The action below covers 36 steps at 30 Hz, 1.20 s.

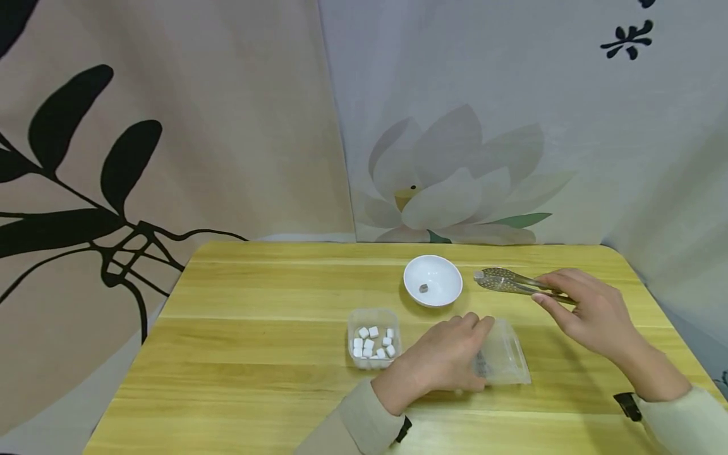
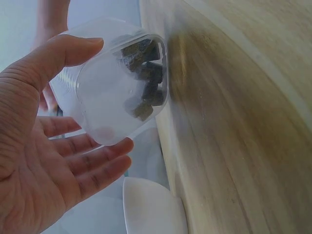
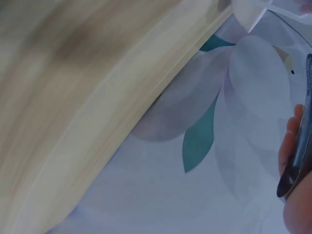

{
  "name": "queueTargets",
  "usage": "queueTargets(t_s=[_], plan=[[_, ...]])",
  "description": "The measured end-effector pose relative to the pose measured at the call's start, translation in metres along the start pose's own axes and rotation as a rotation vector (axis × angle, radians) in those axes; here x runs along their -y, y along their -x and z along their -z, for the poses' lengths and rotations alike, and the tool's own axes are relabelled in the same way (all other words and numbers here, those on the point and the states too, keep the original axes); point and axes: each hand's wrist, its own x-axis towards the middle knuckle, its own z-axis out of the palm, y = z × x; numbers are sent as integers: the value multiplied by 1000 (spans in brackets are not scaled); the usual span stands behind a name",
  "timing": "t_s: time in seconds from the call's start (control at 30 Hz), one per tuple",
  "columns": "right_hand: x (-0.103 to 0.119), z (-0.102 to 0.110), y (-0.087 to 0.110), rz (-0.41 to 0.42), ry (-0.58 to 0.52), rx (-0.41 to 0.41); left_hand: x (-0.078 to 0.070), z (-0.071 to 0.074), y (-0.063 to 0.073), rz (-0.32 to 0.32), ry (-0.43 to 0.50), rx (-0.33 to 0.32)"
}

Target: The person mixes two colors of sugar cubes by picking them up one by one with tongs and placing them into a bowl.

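My left hand grips a clear plastic container that is tipped onto its side, its opening toward the right. In the left wrist view the thumb lies along one edge of the container and the fingers reach around the other. Several dark cubes sit inside, against the wall nearest the table. My right hand holds metal tongs with perforated tips, raised over the table. Between the tips is a small greyish cube. Left of them stands a white bowl with one small grey cube in it.
A second clear plastic container stands upright left of my left hand, with several white cubes inside. Everything rests on a wooden table. A patterned curtain hangs behind its back edge.
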Motion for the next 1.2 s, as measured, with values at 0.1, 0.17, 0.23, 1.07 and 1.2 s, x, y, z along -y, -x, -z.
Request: queueTargets(t_s=[0.1, 0.17, 0.23, 1.07, 1.2], plan=[[3, -10, -10, -4, -13, 24, 0, 1, -1, 0, -8, 4], [5, -16, -16, -15, -13, 51, 0, 1, -1, -1, -9, 6], [7, -22, -20, -24, -10, 75, 0, 2, -1, -4, -8, 5], [-7, 13, 5, -19, 55, 28, -1, 0, 0, -1, -19, -5], [-10, 25, 14, -22, 64, 29, -1, -1, 0, 0, -17, -14]])
